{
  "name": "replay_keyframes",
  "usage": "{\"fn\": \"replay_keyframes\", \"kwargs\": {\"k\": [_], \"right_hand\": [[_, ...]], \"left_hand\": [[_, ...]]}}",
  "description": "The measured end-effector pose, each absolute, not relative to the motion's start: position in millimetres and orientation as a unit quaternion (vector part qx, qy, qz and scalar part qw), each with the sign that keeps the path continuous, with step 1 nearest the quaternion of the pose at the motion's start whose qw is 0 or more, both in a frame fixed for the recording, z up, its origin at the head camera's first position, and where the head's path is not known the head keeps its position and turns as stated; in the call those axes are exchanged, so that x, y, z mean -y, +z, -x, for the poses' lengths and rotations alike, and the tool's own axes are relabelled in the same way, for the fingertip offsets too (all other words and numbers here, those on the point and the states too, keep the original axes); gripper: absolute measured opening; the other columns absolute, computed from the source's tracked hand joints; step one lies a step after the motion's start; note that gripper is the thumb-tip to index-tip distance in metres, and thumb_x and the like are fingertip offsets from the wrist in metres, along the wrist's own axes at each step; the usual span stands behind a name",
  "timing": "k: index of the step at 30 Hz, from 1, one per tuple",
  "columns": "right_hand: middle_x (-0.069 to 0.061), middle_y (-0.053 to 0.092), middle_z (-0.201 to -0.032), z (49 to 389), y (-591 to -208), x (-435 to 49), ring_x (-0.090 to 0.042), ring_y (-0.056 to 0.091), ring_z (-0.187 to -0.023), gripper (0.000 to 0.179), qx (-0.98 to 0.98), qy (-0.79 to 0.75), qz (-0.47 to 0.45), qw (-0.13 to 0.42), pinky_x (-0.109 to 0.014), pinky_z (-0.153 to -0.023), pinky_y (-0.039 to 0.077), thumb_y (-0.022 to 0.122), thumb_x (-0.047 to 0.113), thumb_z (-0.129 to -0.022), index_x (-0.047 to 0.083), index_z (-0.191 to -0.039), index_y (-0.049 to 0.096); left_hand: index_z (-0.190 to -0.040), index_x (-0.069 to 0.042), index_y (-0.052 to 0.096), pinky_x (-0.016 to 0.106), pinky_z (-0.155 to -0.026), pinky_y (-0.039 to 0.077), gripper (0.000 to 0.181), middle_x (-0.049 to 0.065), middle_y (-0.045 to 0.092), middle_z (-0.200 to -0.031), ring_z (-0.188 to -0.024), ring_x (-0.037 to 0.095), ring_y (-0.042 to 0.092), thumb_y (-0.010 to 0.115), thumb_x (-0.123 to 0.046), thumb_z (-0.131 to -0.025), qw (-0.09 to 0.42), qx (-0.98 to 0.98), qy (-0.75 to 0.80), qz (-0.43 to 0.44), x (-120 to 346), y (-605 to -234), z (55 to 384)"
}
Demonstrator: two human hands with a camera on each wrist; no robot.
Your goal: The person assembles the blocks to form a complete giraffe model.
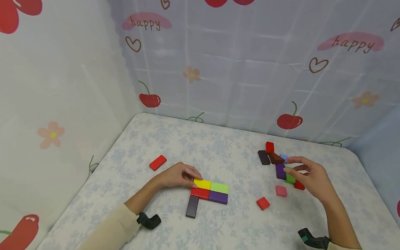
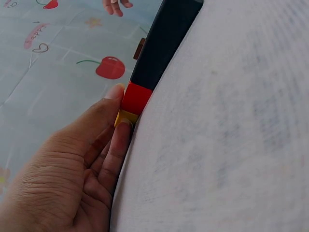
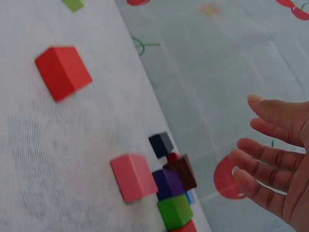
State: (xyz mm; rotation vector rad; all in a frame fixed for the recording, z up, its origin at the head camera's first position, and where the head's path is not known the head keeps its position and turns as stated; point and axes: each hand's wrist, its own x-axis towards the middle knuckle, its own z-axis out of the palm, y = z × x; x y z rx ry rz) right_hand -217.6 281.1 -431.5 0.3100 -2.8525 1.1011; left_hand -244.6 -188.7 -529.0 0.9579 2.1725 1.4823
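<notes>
1. Dark block lies nearest on the desk, its far end touching the near edge of the red block, probably set lengthwise so that it sticks out like a leg.
2. Beside that red block sits a purple block, end to end with it; the pair looks squared up to make a straight row.
3. Off to the right, a short red block and a pink block lie apart from one another, seemingly just left loose.
4. Behind the row, a yellow block and a light-green block lie flush against it, forming a compact rectangle.
5. The left hand has its grip on the yellow block, thumb and finger pinching its left end, likely to keep the edges aligned.
6. The right hand has a released grip: fingers loosely curved, holding nothing, over the cluster of blocks, perhaps spread to suit picking.
7. That mixed-colour cluster lies near the desk's far edge, perhaps bunched there to leave working room; the curtain hangs behind.
</notes>
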Motion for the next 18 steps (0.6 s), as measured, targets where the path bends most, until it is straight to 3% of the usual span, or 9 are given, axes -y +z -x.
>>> {"fn": "replay_keyframes", "kwargs": {"k": [10, 18], "right_hand": [[-0.030, 0.055, -0.132, 231.4, -460.7, -324.4, -0.045, 0.052, -0.113, 0.055, 0.941, 0.336, -0.051, 0.003, -0.035, -0.072, 0.053, 0.068, 0.033, -0.098, 0.000, -0.139, 0.055], [-0.034, 0.056, -0.127, 233.6, -480.6, -339.8, -0.044, 0.053, -0.110, 0.061, 0.945, 0.324, -0.027, -0.046, -0.033, -0.069, 0.051, 0.067, 0.037, -0.098, 0.000, -0.144, 0.054]], "left_hand": [[-0.119, -0.006, 0.076, 0.026, -0.072, 0.054, 0.034, 0.008, 0.072, -0.118, -0.084, 0.013, 0.062, 0.081, -0.006, -0.086, 0.170, -0.766, 0.517, -0.341, 188.8, -528.8, 244.1], [-0.119, -0.012, 0.078, 0.027, -0.073, 0.054, 0.033, 0.001, 0.073, -0.115, -0.084, 0.012, 0.062, 0.082, -0.010, -0.086, 0.171, -0.766, 0.512, -0.348, 189.8, -529.6, 246.0]]}}
